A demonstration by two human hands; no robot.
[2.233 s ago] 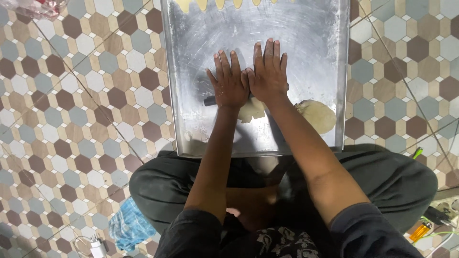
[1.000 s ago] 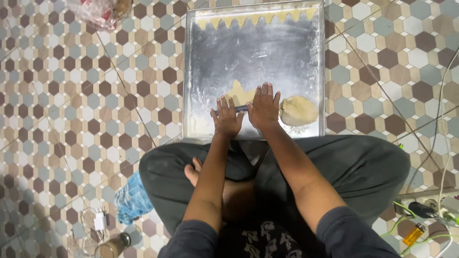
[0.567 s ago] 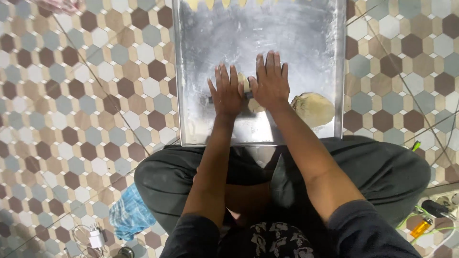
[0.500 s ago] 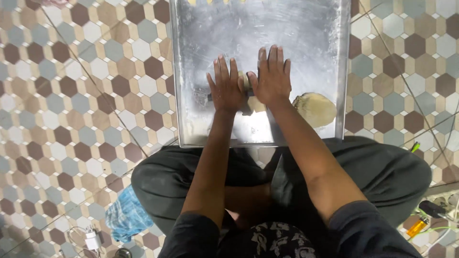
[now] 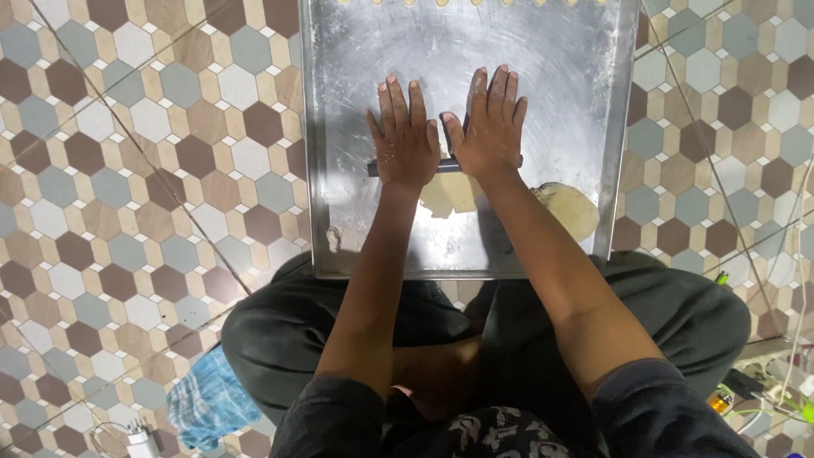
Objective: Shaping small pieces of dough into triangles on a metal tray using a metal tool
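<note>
Both hands lie flat, fingers spread, palms pressing down on a thin dark rolling pin (image 5: 445,166): the left hand (image 5: 405,140) and the right hand (image 5: 488,125) side by side, gripping nothing. Under and just behind the pin, toward the person, a small sheet of dough (image 5: 449,192) lies partly flattened and looks still thick and uneven. A dough ball (image 5: 570,209) waits unrolled near the metal tray's (image 5: 339,127) right rim. Cut pieces (image 5: 441,2) line the far edge. A crumpled blue cloth (image 5: 203,403) lies on the tiled floor; no labels are readable.

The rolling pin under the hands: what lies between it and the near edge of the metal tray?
In the head view, flattened pale dough lies between the rolling pin and the tray edge.
</note>
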